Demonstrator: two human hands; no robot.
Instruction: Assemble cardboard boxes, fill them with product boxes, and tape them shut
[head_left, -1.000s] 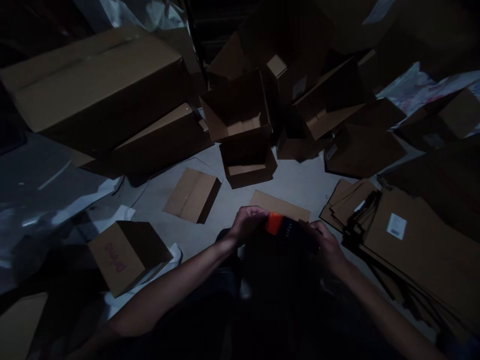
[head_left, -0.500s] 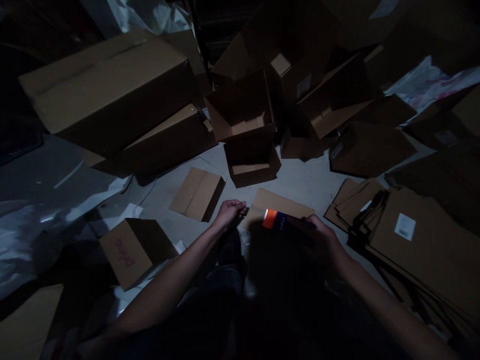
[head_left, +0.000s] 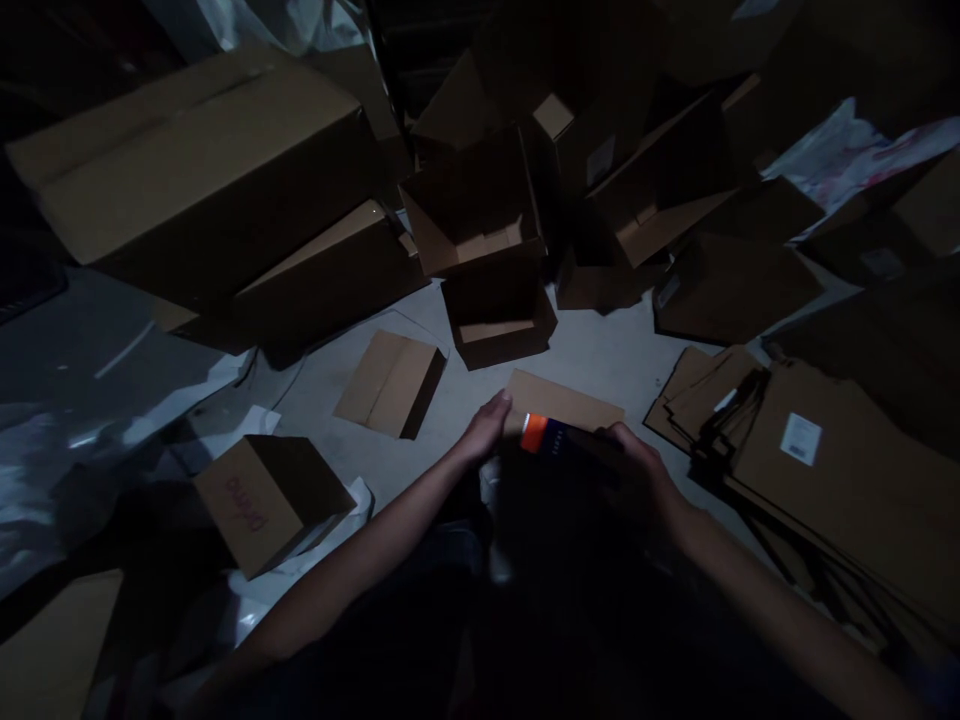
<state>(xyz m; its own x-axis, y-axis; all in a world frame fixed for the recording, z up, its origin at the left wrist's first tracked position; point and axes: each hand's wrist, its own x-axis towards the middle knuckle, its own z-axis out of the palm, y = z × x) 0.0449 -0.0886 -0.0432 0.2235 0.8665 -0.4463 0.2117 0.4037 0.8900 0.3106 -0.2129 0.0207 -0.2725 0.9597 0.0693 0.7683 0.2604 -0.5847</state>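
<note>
A small cardboard box (head_left: 570, 397) is in front of me, its near part lost in deep shadow. My left hand (head_left: 486, 428) is closed at the box's left edge, the thumb along its top corner and the other fingers mostly hidden. On the other side, my right hand (head_left: 637, 455) is closed around a dark blue and orange hand-held thing (head_left: 535, 433) with small pale lettering. Its orange end points left across the box, toward my left hand. What kind of thing it is, I cannot tell in this dim light.
A closed flat box (head_left: 386, 385) and a printed box (head_left: 255, 510) lie to the left. Open boxes (head_left: 499, 325) stand ahead, and a long carton (head_left: 195, 150) at the upper left. Flattened cardboard (head_left: 847, 470) is stacked on the right. Pale plastic sheeting (head_left: 45, 500) lies at the far left.
My left hand has moved right and slightly up, from beside the box onto its left edge. The blue and orange thing stays in my right hand, shifted slightly left.
</note>
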